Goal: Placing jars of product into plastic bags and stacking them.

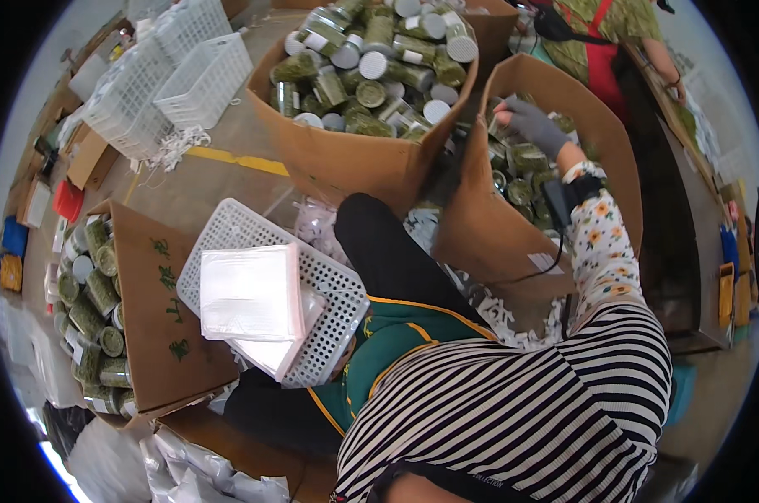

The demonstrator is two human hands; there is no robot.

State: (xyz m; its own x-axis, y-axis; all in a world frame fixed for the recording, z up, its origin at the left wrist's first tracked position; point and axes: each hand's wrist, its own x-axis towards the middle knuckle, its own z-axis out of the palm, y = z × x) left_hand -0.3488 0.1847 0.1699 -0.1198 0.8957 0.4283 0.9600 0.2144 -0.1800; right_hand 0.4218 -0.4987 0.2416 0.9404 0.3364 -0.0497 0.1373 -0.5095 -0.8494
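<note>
My right hand [533, 124], in a grey glove with bare fingertips, reaches over the right-hand cardboard box [511, 245]. Its fingers are bent near the box's inner left edge, and whether they grip anything is unclear. Below the hand, clear jars [530, 160] with green contents fill part of this box. The floral sleeve carries a black wrist strap with a device [558, 201] and cable. My left hand is out of view. Before me, a white perforated plastic basket [222, 232] sits upside down by my knees, with a stack of white padded sheets or pouches [250, 292] on it.
A large carton [354, 160] heaped with lidded jars [373, 66] stands ahead. Another box [165, 314] at left holds more jars. White crates [203, 82] stand at upper left. White scraps [505, 317] litter the floor. A person in a red apron [599, 75] is at upper right.
</note>
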